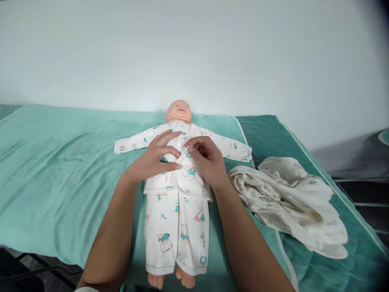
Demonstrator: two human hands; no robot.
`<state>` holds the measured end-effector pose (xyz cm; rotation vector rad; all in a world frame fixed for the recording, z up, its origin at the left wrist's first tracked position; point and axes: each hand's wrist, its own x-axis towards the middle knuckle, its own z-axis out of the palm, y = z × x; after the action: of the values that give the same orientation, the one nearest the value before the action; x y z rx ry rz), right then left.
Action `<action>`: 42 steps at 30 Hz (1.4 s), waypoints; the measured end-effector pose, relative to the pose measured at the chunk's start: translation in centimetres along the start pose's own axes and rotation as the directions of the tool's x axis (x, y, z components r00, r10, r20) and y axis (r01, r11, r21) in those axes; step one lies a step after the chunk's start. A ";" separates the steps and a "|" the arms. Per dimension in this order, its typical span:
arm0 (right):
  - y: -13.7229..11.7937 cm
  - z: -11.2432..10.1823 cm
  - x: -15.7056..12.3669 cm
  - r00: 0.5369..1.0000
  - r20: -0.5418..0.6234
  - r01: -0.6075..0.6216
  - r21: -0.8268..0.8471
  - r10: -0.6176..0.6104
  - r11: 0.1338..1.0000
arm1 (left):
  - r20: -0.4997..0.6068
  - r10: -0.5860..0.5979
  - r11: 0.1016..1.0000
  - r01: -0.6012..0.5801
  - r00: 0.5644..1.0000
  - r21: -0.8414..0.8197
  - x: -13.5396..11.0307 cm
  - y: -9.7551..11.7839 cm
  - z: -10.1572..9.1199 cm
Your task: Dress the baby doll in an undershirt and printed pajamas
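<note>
A baby doll (pixel 179 110) lies on its back, dressed in a white printed button-front shirt (pixel 190 178) and matching pants (pixel 162 231). Its sleeves stretch out to both sides, and its bare feet show below the pant legs. My left hand (pixel 156 156) rests on the shirt's chest with fingers spread, the thumb close to the front opening. With thumb and forefinger, my right hand (pixel 206 158) pinches the edge of that front opening, which is slightly lifted. A button shows just above, near the collar; the fingertips partly cover the lower ones.
Beneath the doll is a light green blanket (pixel 75 170) over a darker green quilted cover (pixel 261 134). A crumpled white printed cloth (pixel 291 202) lies to the right. Behind the bed stands a pale wall (pixel 194 52). The blanket's edge hangs at the lower left.
</note>
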<state>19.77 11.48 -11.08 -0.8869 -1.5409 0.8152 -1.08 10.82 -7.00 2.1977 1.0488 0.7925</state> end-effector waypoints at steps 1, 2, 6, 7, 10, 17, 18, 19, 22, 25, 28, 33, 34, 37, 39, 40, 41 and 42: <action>-0.3 -0.2 -0.1 0.999 0.047 -0.009 -0.020 0.010 1.000 | 0.009 0.006 1.000 -0.006 1.000 -0.003 -0.1 -0.1 -0.1; -0.6 -0.4 -0.1 0.995 0.096 -0.016 -0.040 0.020 0.999 | 0.013 0.011 1.000 -0.011 1.000 -0.011 -0.1 -0.2 -0.2; -1.8 -1.1 -0.2 0.964 0.265 0.035 -0.147 0.005 0.989 | 0.011 0.019 0.999 -0.018 1.000 -0.042 -0.2 -0.4 -0.2; -2.0 -1.2 -0.2 0.956 0.292 0.070 -0.180 -0.014 0.981 | 0.012 0.018 0.999 -0.017 1.000 -0.045 -0.2 -0.4 -0.2; -2.3 -1.3 -0.2 0.936 0.351 0.138 -0.278 -0.034 0.951 | 0.036 0.005 0.999 -0.004 0.999 -0.047 -0.2 -0.4 -0.3; -2.2 -1.3 -0.4 0.942 0.333 0.086 -0.327 0.030 0.941 | 0.075 0.003 0.998 0.001 0.997 -0.059 -0.2 -0.5 -0.6; -2.2 -1.2 -0.4 0.943 0.330 0.074 -0.312 0.035 0.947 | 0.074 0.004 0.998 0.001 0.997 -0.062 -0.2 -0.6 -0.6; -2.1 -1.2 -0.4 0.944 0.329 0.065 -0.298 0.039 0.952 | 0.071 0.004 0.998 0.001 0.997 -0.065 -0.2 -0.6 -0.6; -2.0 -1.2 -0.4 0.944 0.328 0.051 -0.267 0.041 0.962 | 0.053 -0.005 0.996 0.009 0.999 -0.084 -0.1 -0.5 -0.5; -2.0 -1.2 -0.4 0.943 0.328 0.024 -0.237 0.057 0.971 | 0.045 -0.036 0.993 0.041 0.998 -0.115 -0.1 -0.3 -0.5; -2.1 -1.2 -0.3 0.940 0.330 -0.008 -0.222 0.083 0.975 | 0.062 -0.068 0.989 0.076 0.996 -0.128 -0.1 -0.2 -0.6; -2.0 -1.1 -0.4 0.950 0.295 -0.036 -0.218 0.101 0.975 | 0.055 -0.062 0.988 0.069 0.997 -0.136 -0.1 -0.2 -0.5; -2.0 -1.0 -0.4 0.952 0.289 -0.041 -0.217 0.104 0.975 | 0.050 -0.059 0.989 0.065 0.997 -0.135 -0.1 -0.3 -0.5; -1.9 -1.0 -0.5 0.957 0.268 -0.056 -0.218 0.115 0.974 | 0.038 -0.054 0.990 0.058 0.998 -0.126 0.0 -0.3 -0.4; -1.9 -1.1 -0.5 0.956 0.263 -0.071 -0.217 0.129 0.974 | 0.027 -0.047 0.992 0.049 0.999 -0.118 0.0 -0.2 -0.2; -2.0 -1.1 -0.5 0.955 0.266 -0.077 -0.213 0.134 0.974 | 0.020 -0.040 0.993 0.042 0.999 -0.111 0.0 -0.2 -0.2; -2.0 -1.1 -0.4 0.952 0.272 -0.082 -0.207 0.137 0.975 | 0.012 -0.032 0.994 0.033 0.999 -0.102 0.1 -0.2 -0.1; -2.0 -1.2 -0.4 0.951 0.276 -0.083 -0.200 0.137 0.976 | 0.002 -0.024 0.995 0.024 1.000 -0.092 0.1 -0.1 0.0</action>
<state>20.75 10.19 -9.38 -1.0324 -1.8597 0.9237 -1.10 10.95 -7.06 2.1044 1.0157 0.8130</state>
